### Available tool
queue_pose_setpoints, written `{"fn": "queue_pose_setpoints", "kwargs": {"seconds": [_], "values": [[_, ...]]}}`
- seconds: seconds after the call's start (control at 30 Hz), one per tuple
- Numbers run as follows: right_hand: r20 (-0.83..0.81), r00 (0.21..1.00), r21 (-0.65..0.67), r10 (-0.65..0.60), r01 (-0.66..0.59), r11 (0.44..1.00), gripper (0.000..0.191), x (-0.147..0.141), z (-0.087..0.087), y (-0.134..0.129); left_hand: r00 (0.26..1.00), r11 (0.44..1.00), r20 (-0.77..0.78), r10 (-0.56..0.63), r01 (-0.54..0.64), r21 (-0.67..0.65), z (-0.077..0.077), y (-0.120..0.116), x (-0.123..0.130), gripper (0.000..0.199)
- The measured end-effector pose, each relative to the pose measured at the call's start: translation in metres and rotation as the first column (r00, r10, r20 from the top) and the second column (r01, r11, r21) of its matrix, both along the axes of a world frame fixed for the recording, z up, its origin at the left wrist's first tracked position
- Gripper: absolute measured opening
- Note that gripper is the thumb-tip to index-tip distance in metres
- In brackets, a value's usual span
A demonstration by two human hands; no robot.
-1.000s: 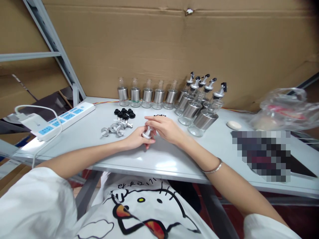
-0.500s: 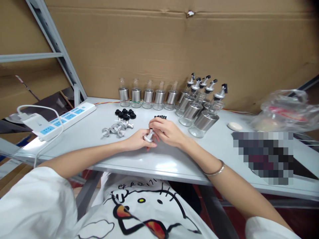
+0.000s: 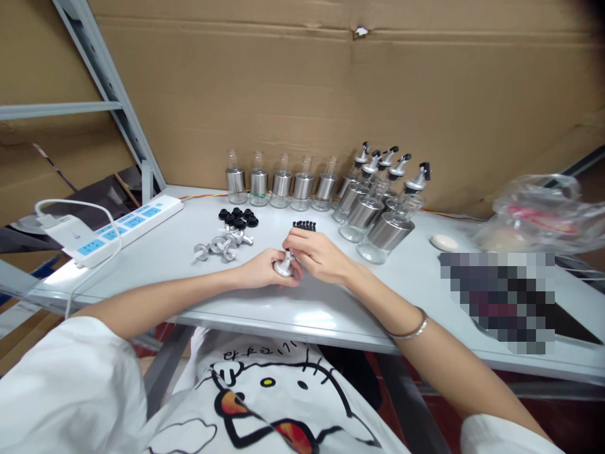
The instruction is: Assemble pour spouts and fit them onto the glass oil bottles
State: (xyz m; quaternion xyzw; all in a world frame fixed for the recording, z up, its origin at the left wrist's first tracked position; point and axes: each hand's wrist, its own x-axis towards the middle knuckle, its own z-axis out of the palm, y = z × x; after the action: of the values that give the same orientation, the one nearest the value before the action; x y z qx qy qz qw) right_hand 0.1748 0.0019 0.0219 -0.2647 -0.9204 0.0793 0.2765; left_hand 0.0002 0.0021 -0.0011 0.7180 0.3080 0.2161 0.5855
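My left hand (image 3: 265, 267) is closed around a silver pourer spout (image 3: 284, 265), its wide round base toward me and its narrow end up. My right hand (image 3: 317, 255) pinches at the narrow end, where a bit of a small black cap shows; the fingers hide most of it. Just behind my right hand stands a row of small black caps (image 3: 304, 225). To the left lie a pile of silver pourer spouts (image 3: 224, 244) and a cluster of black stoppers (image 3: 239, 218).
Several glass bottles with steel sleeves (image 3: 282, 185) line the back. Bottles fitted with pourers (image 3: 388, 232) stand at the right. A power strip (image 3: 130, 227) lies left; a white oval object (image 3: 444, 243) and a plastic bag (image 3: 543, 214) are on the right.
The spout has turned a little more upright in my left hand, and both hands sit slightly lower. The bottles and loose parts stay in place.
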Motion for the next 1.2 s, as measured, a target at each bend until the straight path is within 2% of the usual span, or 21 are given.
{"fn": "queue_pose_setpoints", "kwargs": {"seconds": [0.13, 0.33, 0.43, 0.53, 0.67, 0.97, 1.2], "values": [[0.014, 1.000, -0.009, -0.005, 0.005, 1.000, 0.019, 0.002, 0.004, -0.001, 1.000, 1.000, -0.003, 0.008, -0.008, 0.026, 0.001, 0.000, -0.001, 0.021], [-0.061, 0.997, -0.048, -0.044, 0.042, 0.998, 0.024, 0.007, 0.002, 0.002, 0.991, 1.000, 0.133, -0.014, 0.018, -0.025, 0.004, 0.000, -0.002, 0.034], [-0.077, 0.993, -0.093, -0.087, 0.080, 0.992, 0.028, 0.004, -0.002, 0.002, 0.996, 1.000, 0.084, -0.025, 0.023, 0.019, 0.003, 0.001, -0.003, 0.031], [-0.076, 0.988, -0.125, -0.133, 0.123, 0.985, 0.029, 0.001, -0.003, 0.001, 1.000, 0.997, 0.003, 0.004, -0.004, 0.081, 0.000, 0.001, -0.003, 0.033], [-0.085, 0.983, -0.184, -0.165, 0.148, 0.972, 0.033, -0.001, -0.004, 0.001, 0.999, 0.994, -0.024, 0.046, -0.044, 0.103, -0.001, -0.001, -0.001, 0.027], [-0.109, 0.956, -0.245, -0.273, 0.241, 0.939, 0.037, -0.004, -0.008, 0.004, 0.982, 0.977, 0.105, 0.159, -0.171, 0.128, -0.005, 0.001, 0.001, 0.021], [-0.184, 0.935, -0.348, -0.302, 0.226, 0.910, 0.036, -0.006, -0.007, 0.003, 0.968, 0.938, 0.132, 0.215, -0.243, 0.249, -0.012, 0.002, 0.001, 0.019]]}}
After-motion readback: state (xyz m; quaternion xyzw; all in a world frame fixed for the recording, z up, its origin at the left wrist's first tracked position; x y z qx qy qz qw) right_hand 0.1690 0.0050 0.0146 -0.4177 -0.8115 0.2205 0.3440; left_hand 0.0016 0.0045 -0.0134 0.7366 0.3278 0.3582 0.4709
